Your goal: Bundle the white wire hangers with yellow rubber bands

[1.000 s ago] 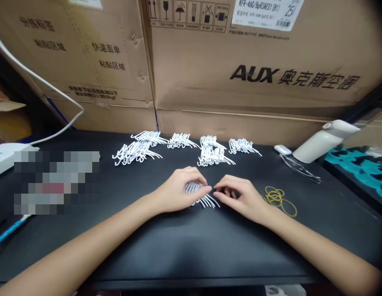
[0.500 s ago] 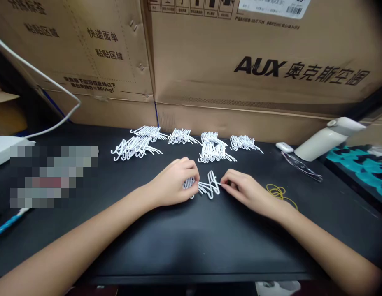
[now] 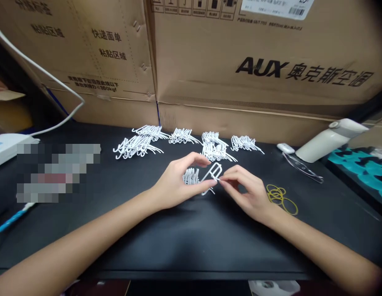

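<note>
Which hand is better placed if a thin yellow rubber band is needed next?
Probably the right hand: the thin yellow rubber bands lie beside its wrist, though it seems to pinch a slender white hook. The left hand curves around a bundle of white hooks, farther from the bands.

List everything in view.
boxes: two, brown, back
table: one, black, centre
hook clusters: about six, white, rear
hook bundle: one, white, centre
held hooks: few, white, centre
rubber bands: several, yellow, right
bottle: one, white, right
small object: one, white, right
glasses: one, clear, right
wavy material: uncounted, teal, right
power strip: one, white, left
cable: one, white, left
pixelated item: one, grey, left
bag: one, white, bottom
left grip: one, centre
right grip: one, centre
</note>
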{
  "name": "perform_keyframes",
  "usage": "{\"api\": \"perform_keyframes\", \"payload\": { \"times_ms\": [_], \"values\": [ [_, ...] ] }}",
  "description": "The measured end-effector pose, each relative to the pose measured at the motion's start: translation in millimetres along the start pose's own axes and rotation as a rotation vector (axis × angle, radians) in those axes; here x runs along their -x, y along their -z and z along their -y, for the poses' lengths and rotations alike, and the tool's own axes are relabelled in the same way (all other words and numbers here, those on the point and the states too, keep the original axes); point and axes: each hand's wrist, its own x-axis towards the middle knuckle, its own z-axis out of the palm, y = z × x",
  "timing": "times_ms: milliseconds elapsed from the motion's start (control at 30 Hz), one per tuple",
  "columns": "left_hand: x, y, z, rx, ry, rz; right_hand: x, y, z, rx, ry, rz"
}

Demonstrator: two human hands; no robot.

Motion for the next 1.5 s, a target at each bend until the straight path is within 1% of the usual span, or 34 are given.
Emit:
{"api": "perform_keyframes", "payload": {
  "times_ms": [67, 133, 200, 267, 333, 367, 433, 467, 567, 700, 800, 867, 967, 1100, 1200, 1300, 1400, 1500],
  "values": [
    [1, -1.2, -2, 0.134, 0.036, -0.002, -2, -9, 4, -0.019, 0.036, -0.007],
    [1, -1.4, -2, 0.251, 0.096, -0.008, -4, -14, 5, -0.044, 0.028, -0.025],
    [-1, -0.8, 1, 0.341, 0.185, -0.043, -5, -16, 3, -0.069, -0.033, -0.049],
    [-4, 0.4, 2, 0.423, 0.281, -0.115, -5, -17, -1, -0.067, -0.12, -0.051],
    [-8, 1.5, 2, 0.503, 0.371, -0.202, -4, -17, -6, -0.027, -0.168, -0.006],
    [-10, 1.8, 2, 0.54, 0.409, -0.231, -3, -17, -8, 0.001, -0.169, 0.03],
    [-12, 2.0, 2, 0.589, 0.459, -0.251, -2, -19, -11, 0.047, -0.149, 0.105],
    [-12, 1.9, 2, 0.595, 0.467, -0.242, -1, -20, -13, 0.061, -0.141, 0.138],
    [-10, 0.8, 4, 0.514, 0.423, -0.179, 0, -22, -14, 0.073, -0.142, 0.211],
    [-5, -1.4, 10, 0.354, 0.339, -0.112, 0, -23, -12, 0.069, -0.146, 0.235],
    [-4, -2.7, 12, 0.338, 0.337, -0.075, 0, -24, -9, 0.067, -0.118, 0.244],
    [-4, -3.2, 13, 0.308, 0.351, -0.035, 1, -23, -8, 0.025, -0.11, 0.255],
    [-3, -3.6, 14, 0.262, 0.361, -0.001, 1, -21, -10, -0.025, -0.147, 0.272],
    [-3, -3.9, 15, 0.244, 0.361, 0.028, 1, -12, -14, 0.009, -0.18, 0.31],
    [-2, -3.3, 13, 0.211, 0.349, 0.053, 1, -3, -16, 0.019, -0.189, 0.381],
    [-2, -1.4, 10, 0.129, 0.32, 0.088, 0, 3, -14, 0.021, -0.213, 0.441],
    [-2, 1.3, 8, 0.052, 0.286, 0.123, -3, 10, -13, 0.029, -0.251, 0.47],
    [-2, 3.0, 8, 0.044, 0.28, 0.13, -8, 26, -18, 0.013, -0.316, 0.547]
  ]
}}
